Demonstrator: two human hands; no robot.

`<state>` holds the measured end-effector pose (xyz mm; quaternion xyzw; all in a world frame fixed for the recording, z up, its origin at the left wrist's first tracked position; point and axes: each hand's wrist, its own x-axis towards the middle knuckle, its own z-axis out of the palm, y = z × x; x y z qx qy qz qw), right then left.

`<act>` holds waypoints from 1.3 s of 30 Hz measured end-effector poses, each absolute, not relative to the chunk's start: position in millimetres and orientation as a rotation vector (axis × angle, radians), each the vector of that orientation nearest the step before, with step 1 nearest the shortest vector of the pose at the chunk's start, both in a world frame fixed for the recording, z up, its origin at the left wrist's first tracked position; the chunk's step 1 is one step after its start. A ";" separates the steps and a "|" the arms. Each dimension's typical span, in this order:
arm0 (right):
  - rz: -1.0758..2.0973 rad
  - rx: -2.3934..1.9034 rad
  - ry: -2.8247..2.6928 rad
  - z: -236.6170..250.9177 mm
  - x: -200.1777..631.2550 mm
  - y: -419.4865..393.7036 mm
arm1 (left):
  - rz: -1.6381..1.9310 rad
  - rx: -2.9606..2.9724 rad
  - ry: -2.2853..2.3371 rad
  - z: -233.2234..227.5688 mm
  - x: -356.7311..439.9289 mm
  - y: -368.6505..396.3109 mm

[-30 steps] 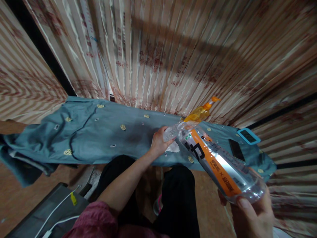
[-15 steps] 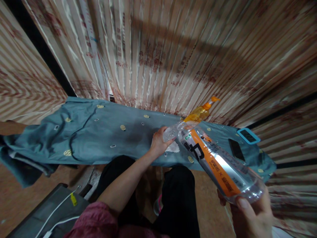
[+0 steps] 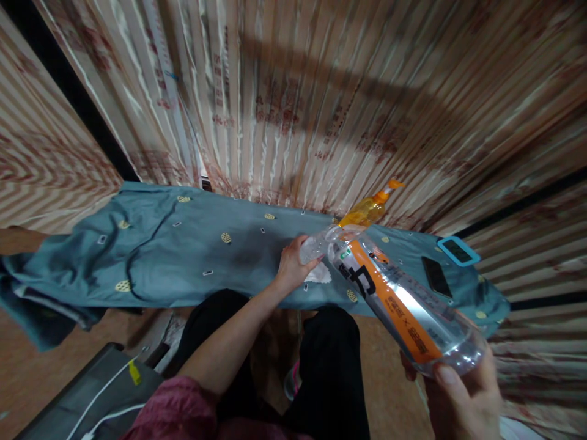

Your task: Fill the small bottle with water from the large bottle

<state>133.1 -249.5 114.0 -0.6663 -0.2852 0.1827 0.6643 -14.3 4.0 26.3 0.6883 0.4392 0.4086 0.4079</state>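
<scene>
Bottles number two: one large clear bottle [image 3: 394, 299] with an orange label, tilted neck-down over the blue cloth [image 3: 174, 256], and one small orange bottle [image 3: 367, 211] standing upright behind it against the striped curtain [image 3: 321, 91]. One right hand [image 3: 463, 397] is clamped around the clear bottle's base, low at the right. One left hand [image 3: 293, 266] rests on the cloth with its fingers closed at that bottle's neck, beside one white wad [image 3: 318, 275]. Two flat devices lie near the cloth's right end: one black phone [image 3: 435, 276] and one blue-framed screen [image 3: 458, 250].
</scene>
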 end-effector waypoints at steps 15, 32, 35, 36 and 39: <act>0.401 -1.500 -0.674 106.9 141.3 -251.8 | 1.030 1.735 1.099 27.6 -14.5 3.9; 0.421 -1.510 -0.626 118.1 129.7 -247.7 | 1.042 1.717 1.087 28.0 -14.8 4.0; 0.414 -1.521 -0.623 117.9 129.6 -247.7 | 1.041 1.715 1.093 28.2 -15.2 3.9; 0.413 -1.519 -0.624 117.6 130.0 -248.0 | 1.042 1.714 1.094 28.2 -15.2 3.9; 0.415 -1.527 -0.642 116.7 131.0 -249.5 | 1.051 1.712 1.087 28.1 -15.1 4.0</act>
